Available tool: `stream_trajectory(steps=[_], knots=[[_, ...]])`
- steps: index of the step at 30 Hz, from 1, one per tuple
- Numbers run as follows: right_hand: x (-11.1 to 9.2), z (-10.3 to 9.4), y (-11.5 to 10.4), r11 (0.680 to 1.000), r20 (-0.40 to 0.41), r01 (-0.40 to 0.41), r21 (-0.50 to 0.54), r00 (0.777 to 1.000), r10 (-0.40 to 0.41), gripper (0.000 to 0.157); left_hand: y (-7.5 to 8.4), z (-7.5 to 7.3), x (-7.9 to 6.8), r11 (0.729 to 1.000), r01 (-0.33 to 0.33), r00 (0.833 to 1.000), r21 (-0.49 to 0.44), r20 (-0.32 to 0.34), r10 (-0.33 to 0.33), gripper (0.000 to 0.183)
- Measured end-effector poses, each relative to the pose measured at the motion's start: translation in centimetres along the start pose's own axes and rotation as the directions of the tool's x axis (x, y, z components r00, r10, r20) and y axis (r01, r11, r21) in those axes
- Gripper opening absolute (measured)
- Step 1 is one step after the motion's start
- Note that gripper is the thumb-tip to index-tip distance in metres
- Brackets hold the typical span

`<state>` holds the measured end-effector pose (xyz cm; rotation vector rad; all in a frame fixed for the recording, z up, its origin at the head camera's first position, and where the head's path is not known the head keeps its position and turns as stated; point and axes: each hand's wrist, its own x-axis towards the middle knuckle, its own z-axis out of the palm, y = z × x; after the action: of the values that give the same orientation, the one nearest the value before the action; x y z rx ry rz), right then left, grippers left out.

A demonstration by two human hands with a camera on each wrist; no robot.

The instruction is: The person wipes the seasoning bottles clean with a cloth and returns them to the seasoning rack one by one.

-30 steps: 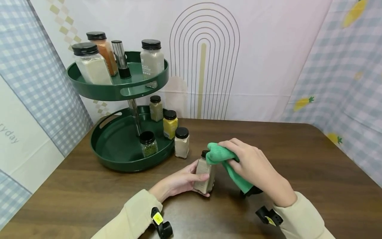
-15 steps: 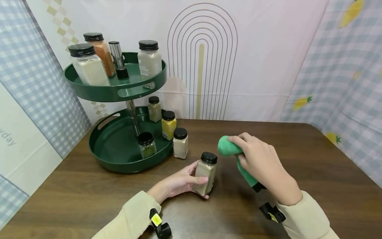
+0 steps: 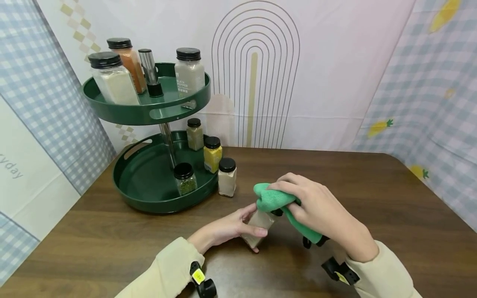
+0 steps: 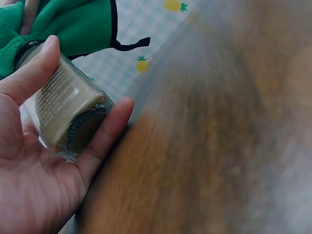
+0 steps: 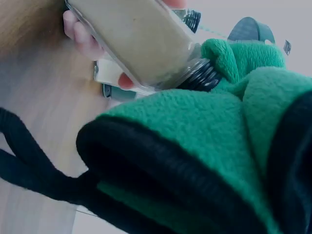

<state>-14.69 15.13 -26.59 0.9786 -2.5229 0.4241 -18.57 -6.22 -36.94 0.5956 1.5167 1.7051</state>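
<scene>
In the head view my left hand point(image 3: 231, 227) grips a glass spice jar point(image 3: 259, 223) of pale beige powder, tilted with its top toward the right. The thumb lies across the jar's side, and printed text on the glass shows in the left wrist view. My right hand point(image 3: 311, 200) holds a bunched green cloth point(image 3: 273, 199) against the jar's top. Most of the black lid point(image 5: 204, 77) is hidden by the cloth, though its ridged edge shows in the right wrist view. The cloth has a black border and a black loop point(image 5: 44, 170).
At the left stands a two-tier green rack point(image 3: 149, 207) with several black-lidded jars and a metal cylinder point(image 3: 150, 72). A small white jar point(image 3: 227, 178) stands on the wooden table point(image 3: 391, 198) beside the lower tier. Patterned cloth walls surround the table.
Half a second ago the cloth was apart from the jar, leaving the lid in sight. The right hand has since come left, bringing the cloth onto the lid, and the jar has tipped rightward.
</scene>
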Motion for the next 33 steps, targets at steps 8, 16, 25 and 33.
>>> stream_trajectory(steps=[8, 16, 25, 33], knots=[[0.0, 0.2, 0.2, 0.992, -0.004, -0.118, -0.043, 0.993, 0.118, 0.042, 0.1, 0.2, 0.2, 0.999, -0.023, 0.999, 0.04, 0.03, 0.022, 0.071], [-0.2, -0.2, 0.6, 0.985, 0.062, -0.166, -0.056, 0.984, 0.169, 0.044, 0.0, 0.3, 0.3, 0.996, -0.036, 0.998, 0.083, 0.056, 0.031, 0.064], [-0.2, -0.4, 1.0, 0.979, 0.09, -0.188, -0.082, 0.977, 0.195, 0.042, 0.0, 0.0, 0.5, 0.997, -0.052, 0.997, 0.061, 0.06, 0.049, 0.066], [-0.6, -1.1, 1.4, 0.968, 0.193, -0.2, -0.151, 0.955, 0.227, 0.042, -0.5, -0.4, 0.2, 0.998, -0.057, 0.997, -0.036, 0.056, 0.059, 0.068]])
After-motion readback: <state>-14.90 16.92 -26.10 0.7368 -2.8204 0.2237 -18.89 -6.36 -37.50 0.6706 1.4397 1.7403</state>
